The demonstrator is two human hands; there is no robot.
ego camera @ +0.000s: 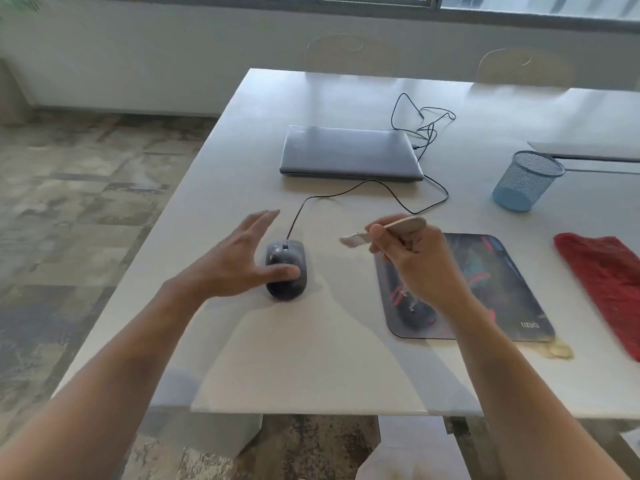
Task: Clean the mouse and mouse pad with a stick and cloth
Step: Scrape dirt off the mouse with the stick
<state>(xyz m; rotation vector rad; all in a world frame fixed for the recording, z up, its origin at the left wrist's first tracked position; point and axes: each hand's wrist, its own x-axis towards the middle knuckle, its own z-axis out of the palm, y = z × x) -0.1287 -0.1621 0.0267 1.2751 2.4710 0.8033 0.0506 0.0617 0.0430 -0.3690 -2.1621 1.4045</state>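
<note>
Left hand: the left hand point(239, 261) is spread with straight fingers at centre frame, its thumb lying across the near part of the mouse, gripping nothing.
Right hand: the right hand point(412, 261) is raised above the left edge of the mouse pad, fingers curled round a flat wooden stick point(391, 228).
Stick: pale, blurred, slanting toward the left of the frame, with its tip in the air between the two hands.
Mouse: a dark wired mouse point(286, 270) sits on the white table point(311, 358) at centre, left of the pad and apart from it; its black cable point(346, 192) runs up toward the closed grey laptop point(349, 152) at upper centre.
Mouse pad: a dark printed mouse pad point(485, 289) lies flat at centre right, with yellowish crumbs point(557, 350) by its lower right corner.
Cloth: a red cloth point(609, 285) lies at the right edge of the frame, just beyond the pad.
Also on the table: a blue mesh pen cup point(526, 180), upright at upper right.
</note>
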